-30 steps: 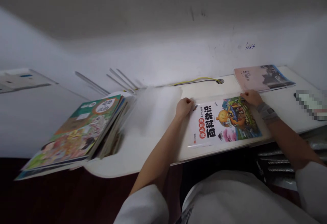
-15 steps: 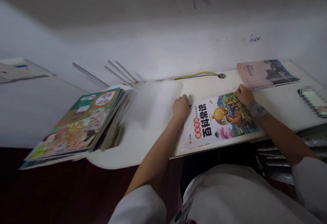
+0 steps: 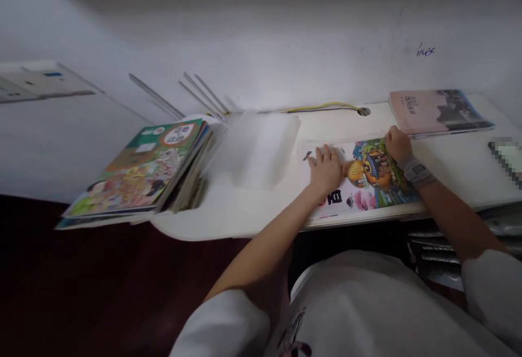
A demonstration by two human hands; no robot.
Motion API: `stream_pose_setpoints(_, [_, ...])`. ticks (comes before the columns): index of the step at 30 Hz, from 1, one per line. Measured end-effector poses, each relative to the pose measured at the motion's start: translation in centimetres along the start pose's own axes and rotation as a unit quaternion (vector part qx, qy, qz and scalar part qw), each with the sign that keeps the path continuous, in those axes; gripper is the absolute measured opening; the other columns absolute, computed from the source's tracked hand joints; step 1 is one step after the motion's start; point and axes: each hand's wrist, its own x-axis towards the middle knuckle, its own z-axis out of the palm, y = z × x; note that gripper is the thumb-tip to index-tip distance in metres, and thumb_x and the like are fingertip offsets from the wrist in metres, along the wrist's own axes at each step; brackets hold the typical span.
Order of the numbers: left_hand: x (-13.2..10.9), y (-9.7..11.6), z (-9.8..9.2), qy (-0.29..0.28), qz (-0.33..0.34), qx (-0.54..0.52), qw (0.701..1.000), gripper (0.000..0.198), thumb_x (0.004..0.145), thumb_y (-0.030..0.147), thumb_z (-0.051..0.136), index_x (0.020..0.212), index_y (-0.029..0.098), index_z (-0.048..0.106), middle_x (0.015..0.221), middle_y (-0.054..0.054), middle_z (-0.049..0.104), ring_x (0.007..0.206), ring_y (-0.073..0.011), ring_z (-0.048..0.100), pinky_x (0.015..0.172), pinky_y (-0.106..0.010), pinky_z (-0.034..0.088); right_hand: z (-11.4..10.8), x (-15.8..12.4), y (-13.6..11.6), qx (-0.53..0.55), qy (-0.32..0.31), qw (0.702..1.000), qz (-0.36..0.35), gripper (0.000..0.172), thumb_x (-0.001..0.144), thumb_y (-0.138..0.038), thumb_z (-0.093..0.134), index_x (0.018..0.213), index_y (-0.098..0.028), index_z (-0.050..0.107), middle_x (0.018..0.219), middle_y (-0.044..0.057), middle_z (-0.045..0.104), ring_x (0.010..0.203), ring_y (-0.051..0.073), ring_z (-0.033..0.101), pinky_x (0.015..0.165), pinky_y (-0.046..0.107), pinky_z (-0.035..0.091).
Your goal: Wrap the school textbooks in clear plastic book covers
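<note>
A colourful picture book (image 3: 377,183) with black and red characters on a white cover lies flat on the white desk (image 3: 261,213) in front of me. My left hand (image 3: 326,169) rests palm down on its left half, fingers stretched out. At the book's far right corner my right hand (image 3: 396,142) has its fingers curled on the edge; a grey watch is on that wrist.
A stack of picture books (image 3: 147,175) hangs over the desk's left end. Clear plastic sheets (image 3: 261,148) lie beside it. A pink and blue book (image 3: 438,111) lies at the back right, a yellow cable (image 3: 326,108) along the wall, a phone (image 3: 508,156) at the right edge.
My left hand has slid from the book's left edge onto the cover and flattened out. The right hand has stayed at the far corner. The view has shifted slightly.
</note>
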Motion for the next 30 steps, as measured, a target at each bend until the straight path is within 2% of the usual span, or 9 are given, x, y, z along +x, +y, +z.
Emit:
stream_pose_setpoints(6, [0.7,-0.1,2.5,0.037,-0.026,-0.005,0.999,0.07,0.095,0.051,0.019,0.146,0.003,0.027,0.152,-0.022,0.025,0.14,-0.0418,0.018,0.11,-0.06,0.017,-1.6,0.5,-0.2,-0.013,-0.013,1.0,-0.005,0.025,0.084,-0.011,0.035,0.099,-0.011,0.055,0.087,0.016,0.063,0.081,0.025,0.056,0.069,0.034,0.039])
stream_pose_setpoints(10, [0.9,-0.2,2.7,0.044,-0.022,-0.023,0.999,0.07,0.094,0.05,0.021,0.146,0.003,0.027,0.152,-0.023,0.025,0.14,-0.0431,0.017,0.109,-0.062,0.015,-2.6,-2.0,-5.3,-0.015,-0.002,0.99,-0.141,0.036,0.089,-0.016,0.035,0.118,-0.005,0.052,0.123,0.026,0.055,0.115,0.032,0.05,0.091,0.044,0.038])
stream_pose_setpoints(12, [1.0,-0.3,2.8,0.042,-0.017,-0.028,0.999,0.065,0.095,0.043,0.022,0.146,0.004,0.026,0.153,-0.023,0.024,0.141,-0.0417,0.016,0.11,-0.062,0.014,-2.4,-4.0,-8.7,0.003,-0.05,0.973,-0.225,0.042,0.093,-0.026,0.034,0.124,-0.005,0.05,0.132,0.023,0.052,0.125,0.032,0.043,0.101,0.046,0.033])
stream_pose_setpoints(14, [1.1,-0.4,2.9,0.035,-0.015,-0.03,0.999,0.059,0.095,0.034,0.021,0.147,0.006,0.026,0.154,-0.021,0.023,0.142,-0.0393,0.015,0.11,-0.061,0.013,-1.8,-5.6,-11.2,0.029,-0.114,0.96,-0.253,0.046,0.096,-0.03,0.025,0.13,-0.009,0.048,0.136,0.017,0.052,0.128,0.027,0.043,0.105,0.043,0.032])
stream_pose_setpoints(16, [1.3,-0.5,3.0,0.04,-0.014,-0.03,0.999,0.058,0.094,0.03,0.02,0.147,0.007,0.027,0.154,-0.019,0.024,0.142,-0.0388,0.017,0.11,-0.06,0.013,-1.2,-6.3,-12.0,0.031,-0.13,0.962,-0.239,0.049,0.097,-0.032,0.021,0.133,-0.009,0.046,0.14,0.015,0.049,0.131,0.026,0.041,0.108,0.043,0.029])
stream_pose_setpoints(18, [1.4,-0.6,3.1,0.055,-0.015,-0.032,0.998,0.058,0.095,0.034,0.02,0.146,0.007,0.029,0.153,-0.019,0.027,0.14,-0.0392,0.02,0.11,-0.059,0.015,-1.0,-6.3,-11.1,0.017,-0.13,0.967,-0.217,0.051,0.097,-0.036,0.022,0.135,-0.009,0.045,0.145,0.015,0.043,0.134,0.028,0.036,0.11,0.046,0.024])
stream_pose_setpoints(22, [1.0,-1.7,3.1,0.068,-0.025,-0.043,0.996,0.057,0.096,0.041,0.021,0.145,0.016,0.034,0.152,-0.014,0.03,0.14,-0.0358,0.024,0.111,-0.053,0.019,-1.6,-5.7,-6.5,-0.022,-0.132,0.975,-0.178,0.057,0.096,-0.043,0.027,0.142,-0.013,0.038,0.15,0.015,0.034,0.137,0.032,0.03,0.109,0.052,0.023])
stream_pose_setpoints(26, [0.6,-3.0,2.4,0.043,-0.08,-0.044,0.995,0.061,0.095,0.048,0.021,0.146,0.018,0.031,0.154,-0.016,0.026,0.141,-0.0385,0.021,0.109,-0.058,0.02,-2.5,-5.9,-1.8,-0.038,-0.143,0.982,-0.117,0.063,0.094,-0.05,0.028,0.143,-0.012,0.036,0.151,0.018,0.031,0.136,0.037,0.032,0.104,0.056,0.029])
stream_pose_setpoints(30, [0.4,-1.2,0.7,0.044,-0.085,0.023,0.995,0.059,0.095,0.042,0.027,0.142,0.007,0.036,0.152,-0.022,0.028,0.142,-0.041,0.015,0.11,-0.063,0.008,-3.6,-5.6,-1.2,-0.064,-0.12,0.984,-0.118,0.055,0.093,-0.045,0.03,0.134,-0.013,0.048,0.143,0.02,0.043,0.131,0.039,0.037,0.102,0.063,0.026])
